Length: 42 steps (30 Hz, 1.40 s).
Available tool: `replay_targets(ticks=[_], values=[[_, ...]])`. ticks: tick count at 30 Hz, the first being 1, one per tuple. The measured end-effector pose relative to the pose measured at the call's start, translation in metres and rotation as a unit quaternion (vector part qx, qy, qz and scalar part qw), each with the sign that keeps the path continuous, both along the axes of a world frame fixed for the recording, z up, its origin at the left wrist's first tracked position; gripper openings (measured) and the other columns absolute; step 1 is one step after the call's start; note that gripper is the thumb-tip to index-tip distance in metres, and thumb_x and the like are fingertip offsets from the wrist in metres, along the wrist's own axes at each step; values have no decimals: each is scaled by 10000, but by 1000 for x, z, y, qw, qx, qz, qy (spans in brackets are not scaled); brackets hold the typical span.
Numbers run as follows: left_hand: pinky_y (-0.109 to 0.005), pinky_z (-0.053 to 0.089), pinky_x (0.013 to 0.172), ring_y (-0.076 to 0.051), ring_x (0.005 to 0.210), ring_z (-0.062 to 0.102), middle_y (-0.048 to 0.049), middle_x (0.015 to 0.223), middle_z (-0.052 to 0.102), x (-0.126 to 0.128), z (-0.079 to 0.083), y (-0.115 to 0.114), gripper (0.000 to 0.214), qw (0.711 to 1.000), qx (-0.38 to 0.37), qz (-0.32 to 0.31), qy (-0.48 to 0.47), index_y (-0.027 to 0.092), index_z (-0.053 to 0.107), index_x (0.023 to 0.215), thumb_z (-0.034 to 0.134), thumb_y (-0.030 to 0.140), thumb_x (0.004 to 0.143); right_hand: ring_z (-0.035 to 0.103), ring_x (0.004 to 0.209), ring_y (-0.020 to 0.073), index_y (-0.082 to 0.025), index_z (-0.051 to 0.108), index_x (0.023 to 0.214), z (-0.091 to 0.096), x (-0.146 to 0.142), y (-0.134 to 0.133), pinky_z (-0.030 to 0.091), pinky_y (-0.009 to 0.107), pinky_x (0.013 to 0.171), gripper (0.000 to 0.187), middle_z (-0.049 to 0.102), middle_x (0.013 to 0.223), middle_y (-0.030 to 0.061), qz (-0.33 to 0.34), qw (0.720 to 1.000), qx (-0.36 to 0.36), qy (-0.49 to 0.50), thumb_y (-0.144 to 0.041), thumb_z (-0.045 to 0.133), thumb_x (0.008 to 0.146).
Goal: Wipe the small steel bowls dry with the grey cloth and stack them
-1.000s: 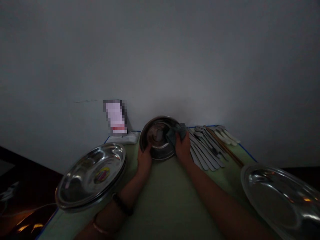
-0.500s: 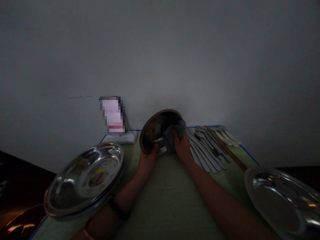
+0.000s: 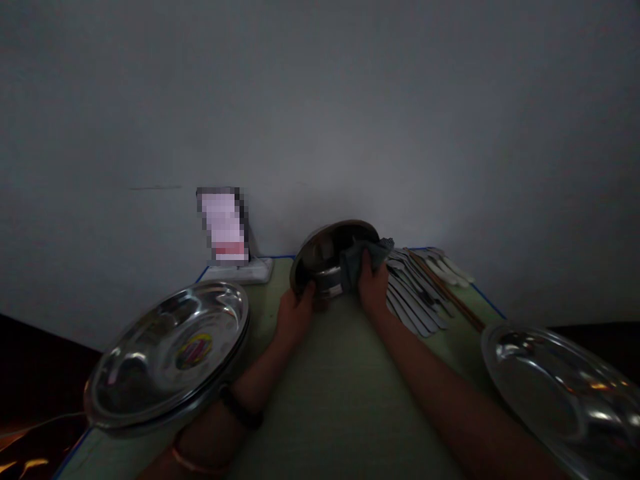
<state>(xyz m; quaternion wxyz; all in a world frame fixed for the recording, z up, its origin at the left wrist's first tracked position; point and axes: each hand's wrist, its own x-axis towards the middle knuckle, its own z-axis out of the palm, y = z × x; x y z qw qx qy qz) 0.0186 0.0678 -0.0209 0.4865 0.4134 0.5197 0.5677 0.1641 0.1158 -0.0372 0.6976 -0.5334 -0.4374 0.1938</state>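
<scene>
Our left grip (image 3: 296,313) closes on the near rim of the steel bowl (image 3: 325,257), held tilted at the worktop's (image 3: 325,387) twelve o'clock; our right grip (image 3: 373,287) clamps a grey cloth (image 3: 357,257) against its three o'clock rim.

Bare table (image 3: 330,393) centre, plates (image 3: 170,353) left, cutlery (image 3: 420,293) right

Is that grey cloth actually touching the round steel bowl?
Touching. The head view shows the right hand pressing the grey cloth against the rim of the round steel bowl, no gap between; the left hand holds its near edge.
</scene>
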Motion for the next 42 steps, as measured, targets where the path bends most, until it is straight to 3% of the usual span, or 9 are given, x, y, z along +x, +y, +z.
replay_targets(ticks=[6, 10, 15, 20, 26, 34, 39, 42], values=[[-350, 605, 707, -249, 1009, 670, -93, 1202, 675, 5, -7, 5, 389, 998, 6, 8, -57, 164, 638, 1110, 679, 266, 737, 651, 753, 247, -154, 652, 741, 2, -7, -6, 473, 332, 669, 487, 700, 741, 94, 124, 981, -111, -96, -616, 505, 794], [-344, 589, 720, -266, 1015, 664, -78, 1109, 719, 8, -4, 2, 379, 999, 6, -18, -34, 183, 692, 1039, 730, 297, 680, 658, 814, 257, -148, 662, 830, -1, -7, -4, 482, 340, 705, 477, 719, 824, 109, 90, 990, -86, -66, -601, 517, 791], [-311, 539, 572, -242, 756, 693, -127, 957, 734, 7, 1, 1, 434, 1000, 11, 8, 1, 114, 696, 903, 592, 509, 757, 650, 927, 267, -148, 644, 932, -5, -4, 2, 483, 389, 829, 449, 720, 959, 130, 27, 997, -68, -15, -554, 477, 835], [-282, 485, 551, -170, 541, 631, -89, 731, 725, 2, -2, 3, 454, 998, -20, 23, 63, 123, 685, 773, 581, 564, 765, 656, 933, 272, -144, 662, 923, -3, -5, 2, 492, 383, 820, 456, 723, 949, 133, 50, 996, -74, -24, -562, 512, 816], [-305, 519, 626, -197, 682, 668, -97, 838, 741, 2, -6, 6, 398, 999, -12, 21, 38, 128, 708, 833, 617, 504, 738, 684, 854, 272, -148, 689, 897, 1, -11, -4, 507, 357, 728, 393, 735, 883, 130, 99, 987, -85, -93, -512, 603, 779], [-320, 459, 646, -209, 618, 609, -28, 603, 651, 7, 0, -1, 315, 995, -23, 41, 93, 157, 681, 713, 655, 470, 697, 635, 1046, 286, -124, 640, 1039, -2, -11, -2, 462, 425, 918, 491, 699, 1069, 171, 50, 996, -54, -48, -550, 513, 829], [-309, 453, 628, -185, 609, 592, -25, 740, 674, 8, 2, -4, 344, 992, -18, 74, 96, 168, 665, 871, 580, 481, 755, 634, 1067, 263, -146, 640, 1017, 0, -11, -2, 462, 397, 928, 498, 707, 1056, 142, 67, 997, -31, -5, -573, 429, 873], [-302, 455, 620, -187, 614, 595, -27, 686, 668, 6, -1, -3, 327, 992, 3, 55, 113, 166, 673, 785, 581, 480, 763, 606, 1130, 253, -153, 636, 1050, 1, -11, -2, 447, 392, 960, 514, 696, 1112, 135, 73, 997, -29, 0, -578, 402, 882]])
